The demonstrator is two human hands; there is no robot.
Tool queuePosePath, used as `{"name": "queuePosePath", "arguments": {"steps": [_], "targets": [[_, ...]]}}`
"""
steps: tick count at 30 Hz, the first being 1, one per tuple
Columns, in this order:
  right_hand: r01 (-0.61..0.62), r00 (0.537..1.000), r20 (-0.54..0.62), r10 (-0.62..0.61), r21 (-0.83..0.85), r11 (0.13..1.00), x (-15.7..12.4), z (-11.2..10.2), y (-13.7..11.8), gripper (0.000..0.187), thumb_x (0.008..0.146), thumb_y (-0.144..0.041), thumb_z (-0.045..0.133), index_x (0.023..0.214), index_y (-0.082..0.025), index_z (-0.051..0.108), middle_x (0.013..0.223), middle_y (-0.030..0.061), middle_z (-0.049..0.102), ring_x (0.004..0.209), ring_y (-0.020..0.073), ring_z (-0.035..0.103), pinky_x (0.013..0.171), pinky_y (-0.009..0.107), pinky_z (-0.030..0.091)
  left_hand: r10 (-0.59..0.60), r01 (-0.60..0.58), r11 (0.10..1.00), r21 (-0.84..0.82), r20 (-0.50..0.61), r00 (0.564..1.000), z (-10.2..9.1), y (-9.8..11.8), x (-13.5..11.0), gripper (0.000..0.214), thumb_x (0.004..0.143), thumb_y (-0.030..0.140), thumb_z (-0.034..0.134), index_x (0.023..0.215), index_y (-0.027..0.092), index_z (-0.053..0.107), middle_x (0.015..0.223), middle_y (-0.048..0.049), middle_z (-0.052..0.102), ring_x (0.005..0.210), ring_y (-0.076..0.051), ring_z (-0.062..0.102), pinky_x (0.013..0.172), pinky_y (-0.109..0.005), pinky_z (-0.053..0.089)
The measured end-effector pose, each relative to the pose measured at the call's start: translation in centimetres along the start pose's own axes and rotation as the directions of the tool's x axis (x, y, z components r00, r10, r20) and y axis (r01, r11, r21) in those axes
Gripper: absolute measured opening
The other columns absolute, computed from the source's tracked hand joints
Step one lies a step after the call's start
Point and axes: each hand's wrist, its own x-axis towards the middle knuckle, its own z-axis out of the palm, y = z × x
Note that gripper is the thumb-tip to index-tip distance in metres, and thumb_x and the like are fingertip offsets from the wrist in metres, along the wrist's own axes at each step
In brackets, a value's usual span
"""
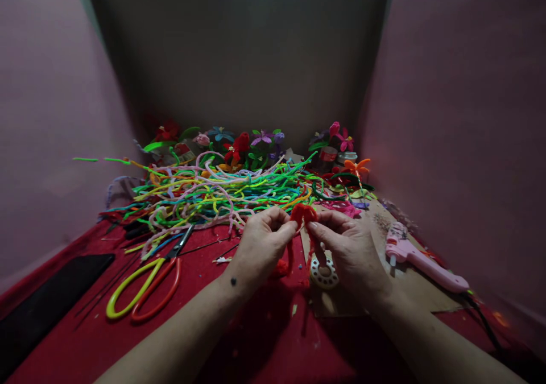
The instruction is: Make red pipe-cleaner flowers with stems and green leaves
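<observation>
A red pipe cleaner (303, 213), bent into an arch, is held up between my two hands over the red cloth. My left hand (264, 239) pinches its left side between thumb and fingers. Its right side is pinched the same way by my right hand (350, 247). Red fuzzy ends hang down below both grips. Under my right hand a pale round disc with holes (324, 273) is partly hidden. Just beyond my hands lies a big tangled pile of coloured pipe cleaners (222, 188).
Scissors (156, 287) with yellow and red handles lie on the left, beside a black flat object (55, 304). A pink glue gun (426, 261) rests on a cardboard sheet (426, 297) at right, its cord trailing. Pipe-cleaner flowers (243, 144) stand at the back.
</observation>
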Motion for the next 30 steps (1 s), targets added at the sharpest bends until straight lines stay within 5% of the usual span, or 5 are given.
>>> {"name": "queuePosePath", "arguments": {"steps": [9, 19, 30], "targets": [[-0.043, 0.999, 0.014, 0.042, 0.063, 0.997, -0.06, 0.20, -0.01, 0.018, 0.063, -0.030, 0.071, 0.072, -0.016, 0.064, 0.060, -0.0020, 0.057, 0.047, 0.0077, 0.044, 0.043, 0.021, 0.034, 0.051, -0.051, 0.999, -0.004, -0.024, 0.998, 0.06, -0.14, 0.13, 0.018, 0.067, 0.022, 0.059, 0.054, 0.016, 0.048, 0.046, 0.0063, 0.043, 0.041, -0.004, 0.034, 0.041, -0.018, 0.025], [-0.027, 0.996, 0.082, 0.023, 0.053, 0.998, -0.11, 0.09, 0.30, 0.017, 0.069, -0.030, 0.067, 0.081, -0.017, 0.066, 0.066, 0.0000, 0.062, 0.050, 0.0085, 0.048, 0.047, 0.023, 0.038, -0.019, 0.020, 0.998, -0.059, 0.031, 0.999, 0.11, -0.05, -0.07, 0.016, 0.071, 0.024, 0.058, 0.060, 0.017, 0.049, 0.043, 0.0077, 0.041, 0.035, -0.004, 0.032, 0.038, -0.018, 0.024], [0.038, 0.994, 0.105, -0.033, -0.042, 0.998, 0.02, 0.10, 0.25, 0.015, 0.075, -0.027, 0.060, 0.084, -0.019, 0.069, 0.048, -0.0040, 0.052, 0.044, 0.0106, 0.046, 0.052, 0.028, 0.042, 0.006, -0.004, 0.998, -0.060, 0.024, 1.000, 0.27, -0.30, 0.03, 0.015, 0.071, 0.022, 0.057, 0.060, 0.016, 0.047, 0.042, 0.0082, 0.041, 0.034, -0.003, 0.033, 0.037, -0.016, 0.026]]}}
